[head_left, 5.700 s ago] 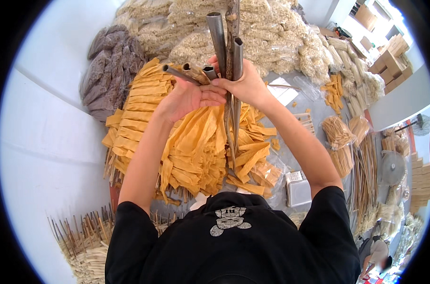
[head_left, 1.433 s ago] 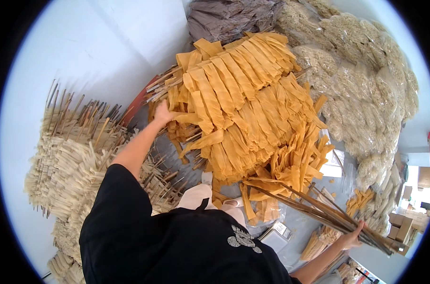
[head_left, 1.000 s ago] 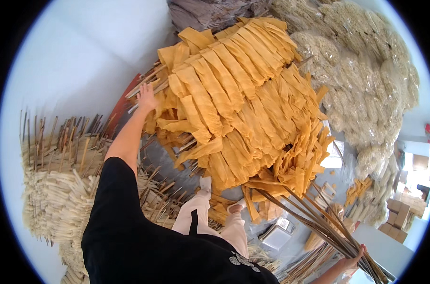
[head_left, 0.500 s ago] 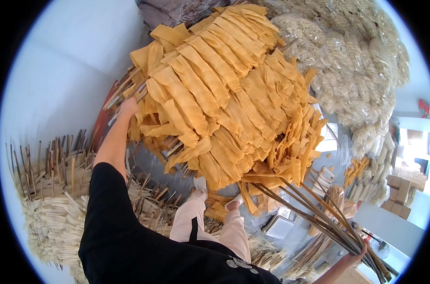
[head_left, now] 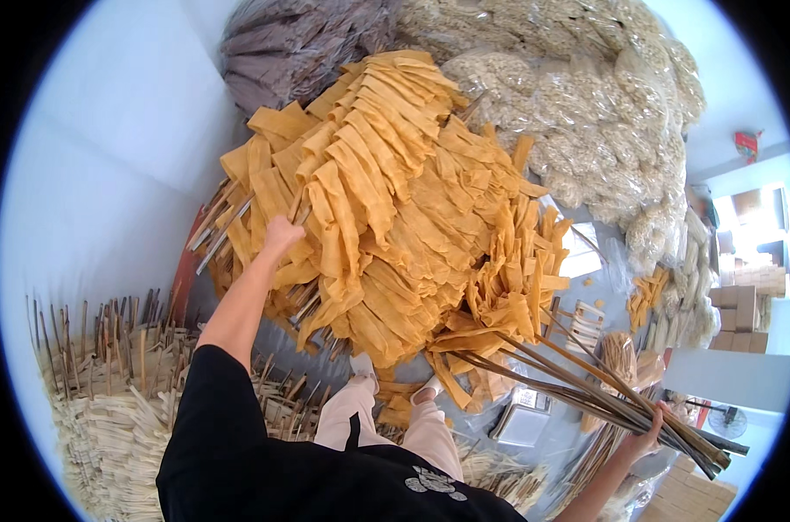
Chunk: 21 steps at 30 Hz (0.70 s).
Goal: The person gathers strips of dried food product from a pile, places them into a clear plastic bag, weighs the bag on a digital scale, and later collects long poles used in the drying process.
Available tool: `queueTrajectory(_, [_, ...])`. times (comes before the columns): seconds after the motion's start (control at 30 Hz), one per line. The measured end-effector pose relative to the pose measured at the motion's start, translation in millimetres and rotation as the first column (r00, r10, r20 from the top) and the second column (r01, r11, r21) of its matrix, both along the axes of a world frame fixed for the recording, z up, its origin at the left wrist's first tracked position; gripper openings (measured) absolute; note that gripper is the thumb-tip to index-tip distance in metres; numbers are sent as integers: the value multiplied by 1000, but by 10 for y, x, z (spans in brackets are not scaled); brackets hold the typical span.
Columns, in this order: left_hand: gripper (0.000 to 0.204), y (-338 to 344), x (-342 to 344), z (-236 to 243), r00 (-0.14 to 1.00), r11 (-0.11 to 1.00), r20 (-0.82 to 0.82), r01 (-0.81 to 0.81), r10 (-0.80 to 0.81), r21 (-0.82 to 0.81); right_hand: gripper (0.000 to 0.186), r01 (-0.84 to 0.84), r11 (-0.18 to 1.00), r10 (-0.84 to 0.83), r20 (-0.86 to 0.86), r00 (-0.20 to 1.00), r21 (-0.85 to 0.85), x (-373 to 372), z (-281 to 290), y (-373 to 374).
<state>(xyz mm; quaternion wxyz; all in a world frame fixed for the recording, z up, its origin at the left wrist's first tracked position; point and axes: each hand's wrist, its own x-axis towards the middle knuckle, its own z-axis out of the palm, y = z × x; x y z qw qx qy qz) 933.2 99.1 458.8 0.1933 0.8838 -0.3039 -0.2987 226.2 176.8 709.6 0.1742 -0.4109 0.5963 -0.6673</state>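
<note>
A large heap of yellow-orange sheets (head_left: 447,217), soft and folded in long strips, fills the middle. My left hand (head_left: 283,235) is closed round the near-left end of one or two thin sticks (head_left: 299,204). A row of overlapping strips (head_left: 369,139) hangs over those sticks, raised a little above the heap, and hides most of their length. Out to the lower right, my right hand (head_left: 645,437) grips a bundle of long brown sticks (head_left: 578,383), bare along the part that shows. The bundle's far ends reach to the heap's lower right edge.
Stick ends (head_left: 225,230) jut from the heap's left side beside a white wall (head_left: 125,174). Pale bundles with upright sticks (head_left: 107,391) stack at lower left. Plastic-wrapped cream bundles (head_left: 586,113) and a grey-brown bundle (head_left: 299,52) lie behind. A flat scale-like device (head_left: 524,418) sits on the floor.
My left hand has moved right to the sticks under the upper row, and those strips now bunch up and lift. My right hand still holds the stick bundle. The whole view has shifted somewhat.
</note>
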Motion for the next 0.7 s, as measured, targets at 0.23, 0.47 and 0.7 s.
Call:
queueTrajectory(0.23, [28,682,-351,480,990,994,121,81,-72,-75,27,-59,992,57,-20,998,-108,46,-9,132])
queueTrajectory(0.47, [30,1147,-1065,1054,965,978,177,205,-196,-33,28,-56,994,50,-59,997,-98,-149,-3,113])
queueTrajectory(0.7, [31,1566,-2060,1127,878,878,22,476,-478,48,32,-67,981,73,26,997,-185,-332,1,226])
